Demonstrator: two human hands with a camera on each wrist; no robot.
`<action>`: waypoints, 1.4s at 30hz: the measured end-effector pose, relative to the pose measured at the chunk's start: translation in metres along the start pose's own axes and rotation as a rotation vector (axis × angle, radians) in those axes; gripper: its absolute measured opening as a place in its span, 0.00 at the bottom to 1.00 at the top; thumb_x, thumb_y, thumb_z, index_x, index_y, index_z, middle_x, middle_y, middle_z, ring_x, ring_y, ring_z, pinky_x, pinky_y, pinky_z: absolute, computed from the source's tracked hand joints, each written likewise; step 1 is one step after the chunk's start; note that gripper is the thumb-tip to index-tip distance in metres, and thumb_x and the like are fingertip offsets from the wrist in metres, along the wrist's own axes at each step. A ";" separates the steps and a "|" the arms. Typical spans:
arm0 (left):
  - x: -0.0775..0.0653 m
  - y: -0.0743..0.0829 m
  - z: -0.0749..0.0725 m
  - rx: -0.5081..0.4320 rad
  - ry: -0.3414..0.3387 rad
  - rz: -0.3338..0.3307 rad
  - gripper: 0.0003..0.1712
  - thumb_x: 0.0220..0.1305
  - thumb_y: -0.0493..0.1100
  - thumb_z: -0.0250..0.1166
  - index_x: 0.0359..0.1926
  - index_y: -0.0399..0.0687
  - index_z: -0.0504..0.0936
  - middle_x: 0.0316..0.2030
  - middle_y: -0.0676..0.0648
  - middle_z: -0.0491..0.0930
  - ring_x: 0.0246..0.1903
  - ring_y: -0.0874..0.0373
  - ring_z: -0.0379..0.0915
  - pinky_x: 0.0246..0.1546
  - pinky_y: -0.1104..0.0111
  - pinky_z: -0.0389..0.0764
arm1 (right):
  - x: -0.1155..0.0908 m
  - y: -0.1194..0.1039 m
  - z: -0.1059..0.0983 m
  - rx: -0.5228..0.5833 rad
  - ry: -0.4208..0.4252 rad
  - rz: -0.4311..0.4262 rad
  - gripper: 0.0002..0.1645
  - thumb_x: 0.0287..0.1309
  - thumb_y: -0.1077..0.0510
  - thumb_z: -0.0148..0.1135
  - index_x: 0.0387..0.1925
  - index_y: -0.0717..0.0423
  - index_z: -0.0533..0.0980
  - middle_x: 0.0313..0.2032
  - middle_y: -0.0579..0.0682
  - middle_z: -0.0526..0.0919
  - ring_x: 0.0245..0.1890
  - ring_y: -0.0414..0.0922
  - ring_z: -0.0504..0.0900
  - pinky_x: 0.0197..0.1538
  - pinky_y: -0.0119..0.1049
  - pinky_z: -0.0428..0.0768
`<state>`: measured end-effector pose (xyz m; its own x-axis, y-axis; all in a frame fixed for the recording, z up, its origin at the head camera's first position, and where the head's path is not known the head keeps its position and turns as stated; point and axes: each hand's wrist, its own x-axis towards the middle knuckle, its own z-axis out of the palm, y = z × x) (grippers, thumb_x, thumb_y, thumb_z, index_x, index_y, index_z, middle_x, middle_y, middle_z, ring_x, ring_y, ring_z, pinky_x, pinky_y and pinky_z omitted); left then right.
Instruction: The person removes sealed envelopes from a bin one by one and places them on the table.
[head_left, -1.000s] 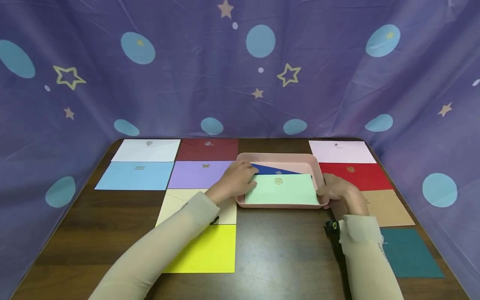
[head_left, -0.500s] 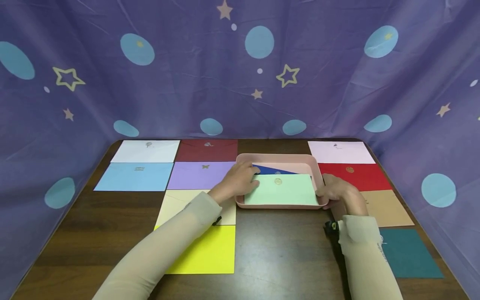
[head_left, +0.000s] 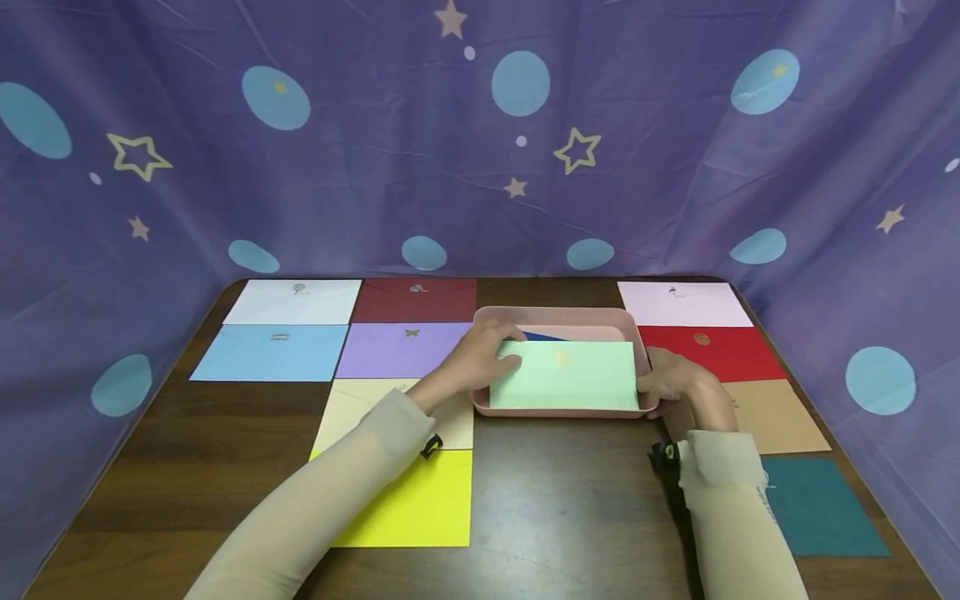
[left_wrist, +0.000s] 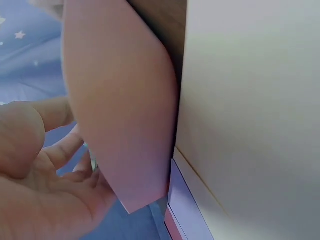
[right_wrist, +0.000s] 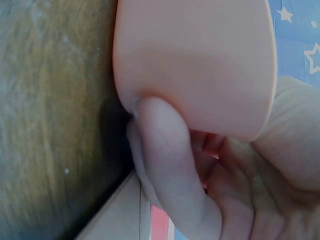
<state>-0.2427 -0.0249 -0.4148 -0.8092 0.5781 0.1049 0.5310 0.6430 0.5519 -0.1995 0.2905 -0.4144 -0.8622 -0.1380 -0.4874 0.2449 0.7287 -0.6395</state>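
Observation:
A light green envelope (head_left: 566, 383) lies in the pink tray (head_left: 555, 315), its far edge a little raised. My left hand (head_left: 483, 357) reaches over the tray's left wall and pinches that envelope at its left end, thumb in front and fingers behind. A strip of a blue envelope (head_left: 543, 337) shows behind it; the rest is covered. On the tray's right side, my right hand (head_left: 675, 379) grips the wall. The right wrist view has the fingers (right_wrist: 167, 145) curled under the tray's outer corner (right_wrist: 200, 90). In the left wrist view the tray wall (left_wrist: 122, 100) hides the fingertips.
Left of the tray lie white (head_left: 292, 304), dark red (head_left: 416, 302), light blue (head_left: 266, 354), purple (head_left: 397, 348), cream (head_left: 348, 410) and yellow (head_left: 420, 504) envelopes. On the right are pale pink (head_left: 686, 307), red (head_left: 731, 354), tan (head_left: 780, 421) and teal (head_left: 821, 508) ones.
The light green envelope's far edge has lifted and now covers more of the blue envelope. My left hand has shifted slightly with it. The right hand and tray have stayed put.

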 end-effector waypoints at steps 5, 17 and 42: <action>-0.008 0.002 -0.007 -0.182 -0.034 -0.066 0.18 0.63 0.43 0.65 0.53 0.53 0.75 0.50 0.50 0.76 0.40 0.57 0.77 0.44 0.63 0.76 | 0.000 0.001 0.000 0.003 0.002 0.002 0.29 0.44 0.69 0.65 0.47 0.69 0.61 0.39 0.62 0.74 0.27 0.50 0.81 0.31 0.42 0.83; -0.022 0.002 -0.014 -0.462 -0.180 -0.220 0.15 0.63 0.42 0.65 0.48 0.50 0.71 0.24 0.36 0.79 0.15 0.42 0.77 0.20 0.53 0.80 | -0.002 0.001 0.000 0.045 0.010 -0.014 0.37 0.47 0.62 0.70 0.54 0.69 0.60 0.43 0.64 0.73 0.29 0.51 0.81 0.31 0.44 0.83; -0.037 -0.009 -0.024 -0.468 -0.019 -0.188 0.11 0.64 0.50 0.64 0.35 0.49 0.74 0.19 0.53 0.66 0.21 0.60 0.56 0.25 0.67 0.61 | 0.001 0.002 0.002 0.044 0.022 0.017 0.36 0.54 0.64 0.65 0.59 0.71 0.57 0.49 0.66 0.68 0.37 0.54 0.79 0.32 0.42 0.83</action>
<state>-0.2237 -0.0638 -0.4035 -0.8729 0.4858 -0.0442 0.2035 0.4451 0.8720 -0.1985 0.2906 -0.4174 -0.8670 -0.1105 -0.4859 0.2786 0.7009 -0.6566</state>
